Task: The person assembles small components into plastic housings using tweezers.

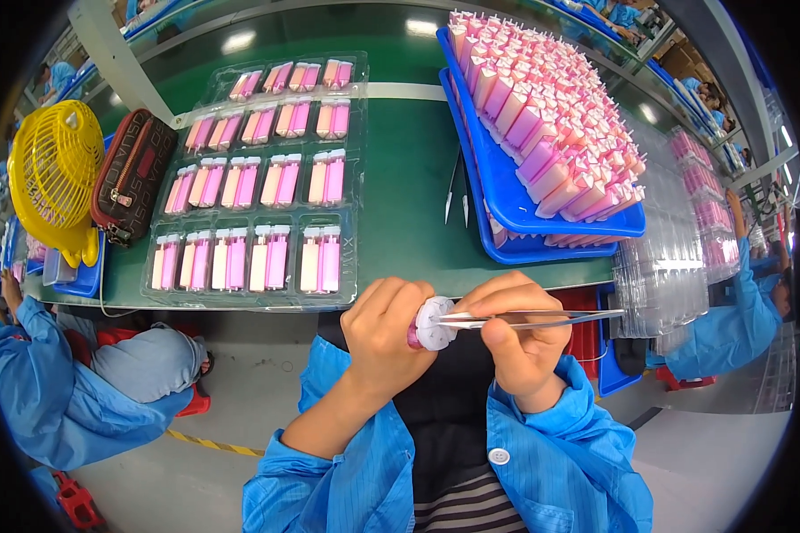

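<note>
L hand (384,330) clamped on small pink piece w/ white scalloped cap (433,323), held below green desk (400,169) edge. R hand (516,342) pinches steel tweezers (542,317), tips at cap. Risk: tweezer slip → cap scratched or piece dropped off-desk.

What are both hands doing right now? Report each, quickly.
Left hand: closed around a small pink and white piece.
Right hand: closed on metal tweezers, tips at that piece.

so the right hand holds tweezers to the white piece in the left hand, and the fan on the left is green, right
Not quite: the fan is yellow, as the head view shows. The rest stands: the right hand holds tweezers to the white piece in the left hand.
</note>
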`<state>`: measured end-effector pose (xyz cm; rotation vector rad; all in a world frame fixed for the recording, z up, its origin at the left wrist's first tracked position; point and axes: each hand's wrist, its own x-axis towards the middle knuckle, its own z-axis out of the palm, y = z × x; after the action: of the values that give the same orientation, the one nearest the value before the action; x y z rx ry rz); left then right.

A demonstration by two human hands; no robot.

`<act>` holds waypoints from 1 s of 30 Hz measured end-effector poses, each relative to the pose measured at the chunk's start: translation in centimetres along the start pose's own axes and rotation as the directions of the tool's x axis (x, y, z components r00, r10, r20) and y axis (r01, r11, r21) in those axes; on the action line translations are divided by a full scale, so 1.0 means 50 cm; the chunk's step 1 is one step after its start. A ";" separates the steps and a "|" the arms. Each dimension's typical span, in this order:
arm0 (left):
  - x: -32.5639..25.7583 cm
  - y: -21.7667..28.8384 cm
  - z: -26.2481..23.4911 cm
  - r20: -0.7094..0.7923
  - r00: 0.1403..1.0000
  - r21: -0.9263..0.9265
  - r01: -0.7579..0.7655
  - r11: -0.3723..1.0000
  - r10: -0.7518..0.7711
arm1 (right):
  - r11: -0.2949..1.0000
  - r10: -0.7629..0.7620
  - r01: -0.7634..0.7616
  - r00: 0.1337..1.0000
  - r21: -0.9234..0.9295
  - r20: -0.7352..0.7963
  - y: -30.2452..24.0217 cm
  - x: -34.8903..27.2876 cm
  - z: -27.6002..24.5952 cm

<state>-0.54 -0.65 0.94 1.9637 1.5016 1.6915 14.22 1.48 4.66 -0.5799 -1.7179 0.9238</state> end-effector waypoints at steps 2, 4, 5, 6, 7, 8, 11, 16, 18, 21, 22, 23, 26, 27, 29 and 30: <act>0.001 0.002 0.004 -0.071 0.996 0.018 -0.047 0.999 0.049 | 0.992 0.018 -0.002 0.992 0.128 -0.123 0.006 -0.008 0.007; -0.001 0.002 0.004 -0.075 0.996 0.028 -0.054 0.998 0.056 | 0.987 0.040 -0.019 0.991 0.161 -0.131 0.006 -0.011 0.012; -0.001 0.002 0.003 -0.081 0.995 0.038 -0.060 0.997 0.063 | 0.981 0.062 -0.035 0.989 0.193 -0.136 0.006 -0.012 0.013; -0.002 0.001 0.003 -0.080 0.995 0.038 -0.060 0.998 0.063 | 0.980 0.063 -0.036 0.989 0.193 -0.137 0.006 -0.012 0.013; -0.002 0.001 0.002 -0.086 0.994 0.050 -0.065 0.997 0.069 | 0.982 0.066 -0.042 0.990 0.182 -0.128 0.005 -0.011 0.013; -0.002 0.001 0.002 -0.093 0.993 0.061 -0.070 0.996 0.075 | 0.984 0.069 -0.048 0.990 0.170 -0.119 0.004 -0.011 0.013; 0.000 0.004 0.001 -0.093 0.992 0.076 -0.074 0.994 0.081 | 0.981 0.085 -0.064 0.990 0.182 -0.113 0.001 -0.009 0.014; -0.001 -0.001 0.000 -0.100 0.991 0.082 -0.080 0.993 0.088 | 0.988 0.059 -0.045 0.994 0.145 -0.093 0.001 -0.006 0.012; -0.001 -0.001 0.000 -0.102 0.991 0.073 -0.080 0.994 0.088 | 0.992 0.045 -0.035 0.996 0.119 -0.078 0.003 -0.006 0.010; 0.002 0.001 0.001 -0.110 0.990 0.073 -0.081 0.994 0.089 | 0.995 0.005 0.003 0.997 0.097 -0.082 0.003 -0.003 0.008; 0.003 0.001 0.001 -0.104 0.991 0.081 -0.082 0.993 0.090 | 0.998 0.004 0.002 0.997 0.070 -0.074 0.003 -0.002 0.007; 0.003 0.001 0.001 -0.098 0.991 0.089 -0.084 0.993 0.092 | 0.999 0.003 0.000 0.998 0.044 -0.065 0.002 -0.001 0.005; 0.003 0.002 0.000 -0.075 0.994 0.124 -0.075 0.989 0.085 | 1.000 -0.013 0.012 0.998 -0.011 -0.054 -0.005 0.004 0.006; 0.002 0.000 -0.001 -0.075 0.994 0.125 -0.076 0.989 0.085 | 1.000 -0.013 0.013 0.998 -0.010 -0.054 -0.009 0.009 0.006; -0.003 -0.006 0.000 -0.066 0.995 0.136 -0.066 0.988 0.076 | 0.988 -0.053 0.058 0.998 -0.142 0.042 -0.016 0.019 0.006; -0.003 -0.006 0.001 -0.067 0.995 0.135 -0.069 0.988 0.079 | 0.988 -0.055 0.060 0.998 -0.144 0.041 -0.013 0.018 0.004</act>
<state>-0.68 -0.60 0.61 2.0689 1.6242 1.7521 13.78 1.71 5.68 -0.6086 -1.8368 0.7772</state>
